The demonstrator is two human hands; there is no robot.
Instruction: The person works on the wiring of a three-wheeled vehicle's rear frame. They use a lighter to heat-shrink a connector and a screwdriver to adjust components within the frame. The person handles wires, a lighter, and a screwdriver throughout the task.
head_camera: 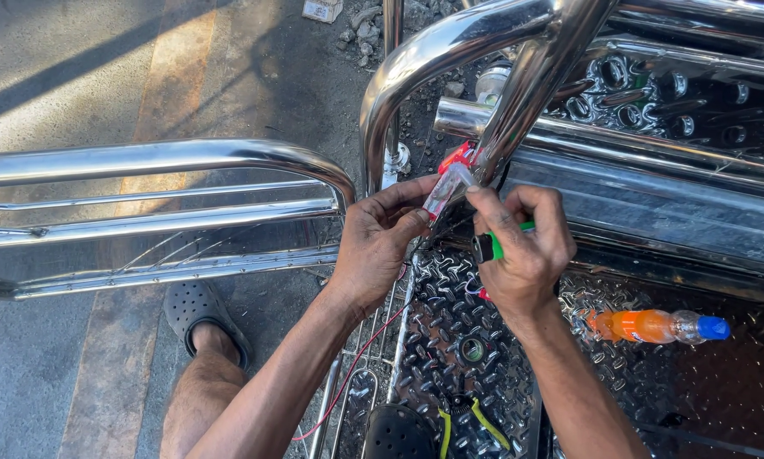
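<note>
The left hand [375, 242] pinches the lower end of a small clear tube [447, 189] between thumb and fingers [407, 197], so those fingers are closed on it. The tube slants up to the right, and its upper end lies against a chrome bar [518, 102], just under a red piece [457, 156] that sits on the bar. The right hand [528, 246] is curled around a tool with a green-and-black handle [492, 246]; its forefinger stretches out to the left and its tip touches the tube's upper end. Both hands are close together, nearly touching, right below the bar.

A thin red wire [361, 361] runs down from under the left hand, between the forearms and to the left. Beneath the right hand lies a chrome tread plate [475, 314]. Well to the right of the right hand, an orange bottle [654, 325] with a blue cap lies on its side on that plate. Below the hands, near the lower edge, pliers [471, 421] with yellow-green grips lie on the plate beside a black clog [396, 433]. To the left of the left hand a chrome rail [161, 160] runs across, and below it a foot in a second clog [199, 314] stands on the pavement [59, 76].
</note>
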